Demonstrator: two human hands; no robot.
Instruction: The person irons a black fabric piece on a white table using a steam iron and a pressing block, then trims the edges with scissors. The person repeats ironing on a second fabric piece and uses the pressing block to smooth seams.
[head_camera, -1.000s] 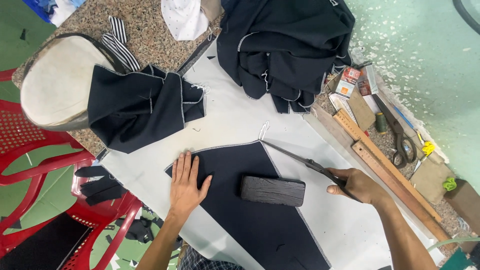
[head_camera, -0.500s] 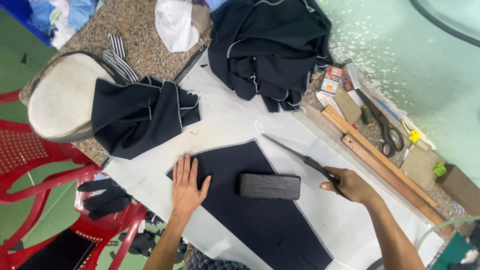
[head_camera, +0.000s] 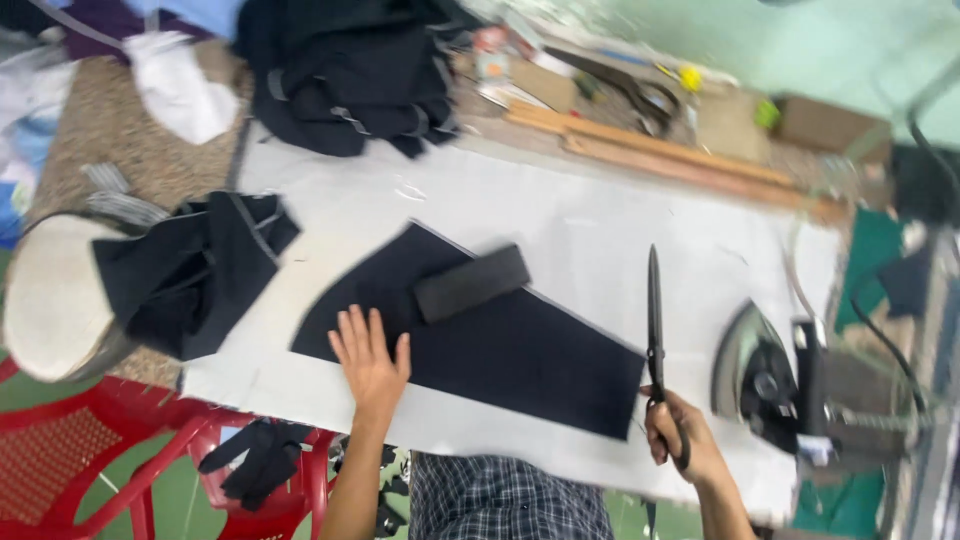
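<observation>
the left hand (head_camera: 368, 362) is laid flat and open on the near corner of the dark fabric panel (head_camera: 500, 345), holding nothing, only pressing the cloth onto the white sheet (head_camera: 560, 215) that covers the counter. the right hand (head_camera: 678, 447) is closed around the handles of the long scissors (head_camera: 654, 330); the blades are seen shut, or nearly so, and pointed away from the body, just off the panel's right edge. a black block weight (head_camera: 470, 283) is set on the panel's upper part.

several risks are judged from this. with the picture blurred by head motion, the blades could be brought down off the edge and the panel nicked. the cloth could be dragged out from under the palm, since only one weight is on it. an iron (head_camera: 765, 380) is stood just beside the right hand, and its cord (head_camera: 880, 340) could be snagged or the forearm touched against it.
</observation>
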